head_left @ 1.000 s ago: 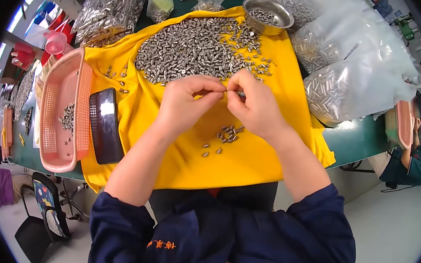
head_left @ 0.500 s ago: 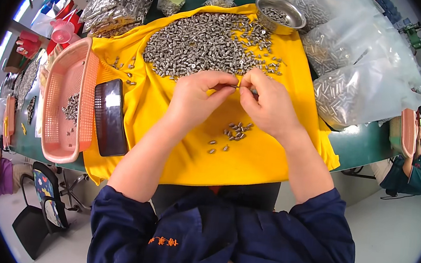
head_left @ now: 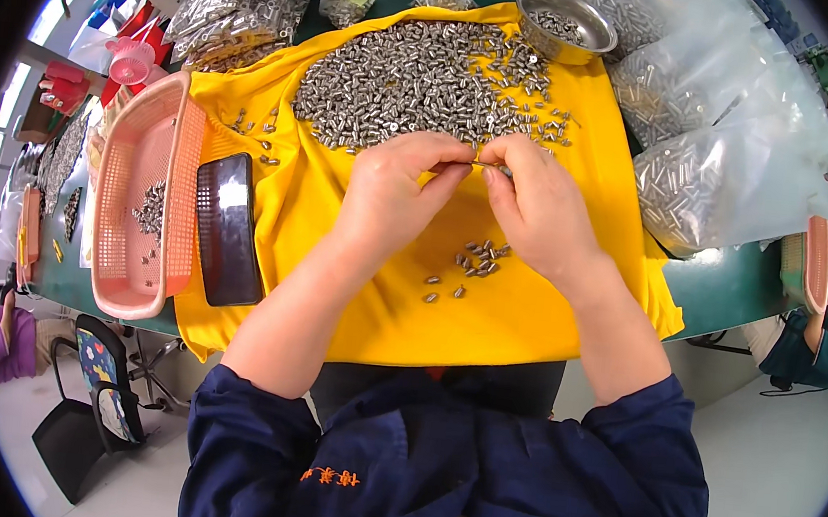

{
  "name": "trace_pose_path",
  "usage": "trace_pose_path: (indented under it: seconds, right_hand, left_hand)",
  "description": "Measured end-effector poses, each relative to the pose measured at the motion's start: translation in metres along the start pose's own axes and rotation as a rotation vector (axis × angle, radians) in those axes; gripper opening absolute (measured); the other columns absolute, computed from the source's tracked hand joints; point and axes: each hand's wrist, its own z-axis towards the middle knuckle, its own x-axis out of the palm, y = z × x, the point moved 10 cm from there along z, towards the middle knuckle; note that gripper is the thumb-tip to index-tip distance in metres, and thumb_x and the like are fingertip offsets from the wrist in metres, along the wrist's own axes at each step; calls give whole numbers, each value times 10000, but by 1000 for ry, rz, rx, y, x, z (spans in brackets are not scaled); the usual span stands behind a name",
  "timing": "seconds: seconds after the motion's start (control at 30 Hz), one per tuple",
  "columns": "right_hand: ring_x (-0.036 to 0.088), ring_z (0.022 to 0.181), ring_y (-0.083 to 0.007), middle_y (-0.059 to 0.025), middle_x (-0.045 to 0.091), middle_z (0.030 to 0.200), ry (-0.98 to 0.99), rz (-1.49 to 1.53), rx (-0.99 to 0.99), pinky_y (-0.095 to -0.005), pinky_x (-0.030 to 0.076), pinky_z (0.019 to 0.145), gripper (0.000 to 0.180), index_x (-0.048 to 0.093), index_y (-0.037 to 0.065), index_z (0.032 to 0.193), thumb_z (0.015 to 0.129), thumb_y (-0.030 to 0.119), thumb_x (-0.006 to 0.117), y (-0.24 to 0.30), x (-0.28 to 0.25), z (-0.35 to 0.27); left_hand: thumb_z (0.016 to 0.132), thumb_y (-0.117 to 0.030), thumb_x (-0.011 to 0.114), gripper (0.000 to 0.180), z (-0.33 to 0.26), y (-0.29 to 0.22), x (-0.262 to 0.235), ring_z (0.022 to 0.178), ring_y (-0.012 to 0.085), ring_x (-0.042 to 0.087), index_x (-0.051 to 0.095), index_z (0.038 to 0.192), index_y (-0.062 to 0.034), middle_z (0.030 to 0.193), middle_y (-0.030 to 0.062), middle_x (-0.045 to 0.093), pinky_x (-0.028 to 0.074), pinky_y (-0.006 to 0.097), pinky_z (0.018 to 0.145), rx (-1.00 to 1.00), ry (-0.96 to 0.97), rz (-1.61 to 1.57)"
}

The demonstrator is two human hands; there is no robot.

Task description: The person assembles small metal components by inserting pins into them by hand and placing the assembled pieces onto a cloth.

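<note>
The bright yellow cloth [head_left: 528, 308] covers the middle of the green table [head_left: 727, 286] and hangs over its near edge, just above the person's dark blue jacket. On the left the cloth is hemmed in by a flat black phone [head_left: 228, 227] lying on it and, just beside that, a pink plastic mesh basket [head_left: 138, 205] with a few metal pieces inside. On the right, clear plastic bags packed with small metal cylinders [head_left: 726, 178] crowd the cloth's edge. At the far side sit a round steel bowl [head_left: 565, 16] and more filled bags. A broad heap of small silvery metal pieces [head_left: 420, 82] takes up the far half of the cloth; the near half is mostly bare yellow, apart from a small scatter of the same pieces [head_left: 468, 263] below the hands.

Both hands meet just at the near rim of the heap. The left hand [head_left: 390, 192] is curled, thumb and forefinger pinched together on one end of a thin short metal piece [head_left: 489, 164]. The right hand [head_left: 537, 205] is curled likewise, its fingertips closed on the other end, so the piece sits between the two, held clear of the cloth.
</note>
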Motion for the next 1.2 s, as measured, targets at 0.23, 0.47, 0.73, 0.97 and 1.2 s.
trace_pose_path:
  seconds: [0.23,0.47,0.73,0.97,1.2]
  right_hand:
    - [537,750,-363,-172,550,771,89,109,89,-425,421,639,72,461,16,856,827,60,511,-8,4,3]
    - [543,715,-353,-157,556,758,-13,31,69,-408,425,618,68,480,15,861,836,71,507,-7,-9,4]
    - [507,629,-206,-103,542,722,57,338,150,-304,413,590,75,502,12,881,839,72,513,-13,1,4]
    - [505,623,-162,-88,548,723,27,389,105,-290,410,571,70,513,11,873,828,64,520,-11,-3,4]
    - [514,609,-189,-102,545,720,22,409,127,-299,411,563,62,509,13,857,817,57,526,-11,-3,4]
  left_hand:
    - [738,34,624,148,0,19,11,756,128,645,653,877,-6,836,69,664,502,228,710,-235,97,-151]
    - [751,7,643,130,6,11,-10,723,100,628,658,879,-13,824,63,670,492,235,674,-38,-28,223]
    - [824,-72,625,141,-11,52,17,757,82,562,617,957,-28,838,5,599,459,210,697,-537,130,-784]
    - [848,-47,586,138,-18,47,35,798,125,611,587,985,-29,870,47,622,500,241,718,-621,183,-1097]
    - [842,-8,574,133,-15,46,32,810,156,621,592,974,-8,890,76,629,513,269,738,-549,180,-1040]
